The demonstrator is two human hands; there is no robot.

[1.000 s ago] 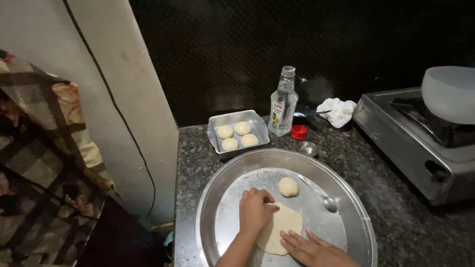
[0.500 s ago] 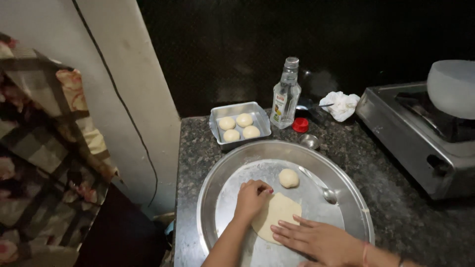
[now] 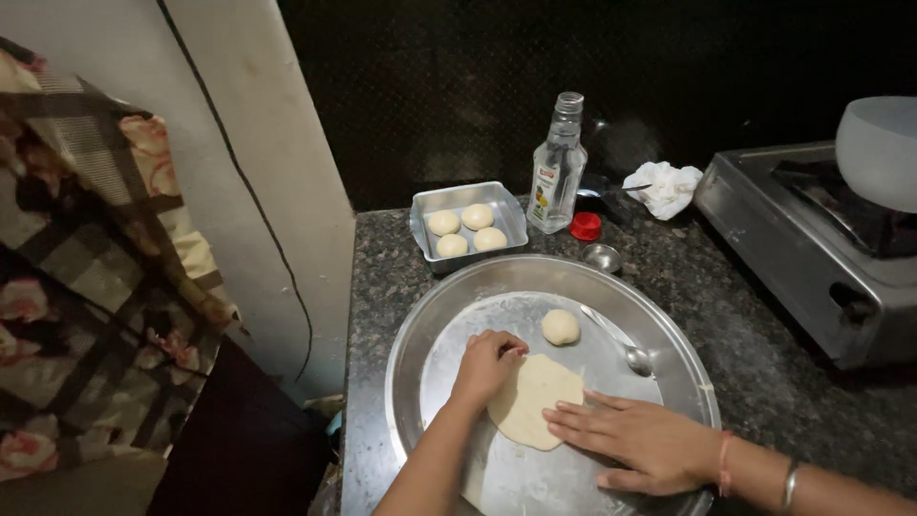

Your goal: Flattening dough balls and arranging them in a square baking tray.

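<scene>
A flattened oval of pale dough [image 3: 531, 394] lies in a large round steel tray [image 3: 435, 308] on the dark granite counter. My left hand [image 3: 487, 364] is curled with its fingers pressing the dough's upper left edge. Resting flat on the lower right edge of the dough is my right hand [image 3: 632, 443], fingers spread. A small dough ball [image 3: 561, 327] sits in the tray just beyond the flat piece. A steel spoon [image 3: 619, 341] lies in the tray to the right of the ball.
A small rectangular tin [image 3: 469, 229] with several dough balls stands behind the tray. Beside it are a clear glass bottle [image 3: 557, 169], its red cap [image 3: 585, 226], a small steel bowl [image 3: 602, 257] and a crumpled white cloth [image 3: 663, 187]. A gas stove [image 3: 800, 244] with a pale pot [image 3: 879, 150] is at right.
Both hands have shifted a little over the dough, which looks slightly wider. The camera view has moved slightly.
</scene>
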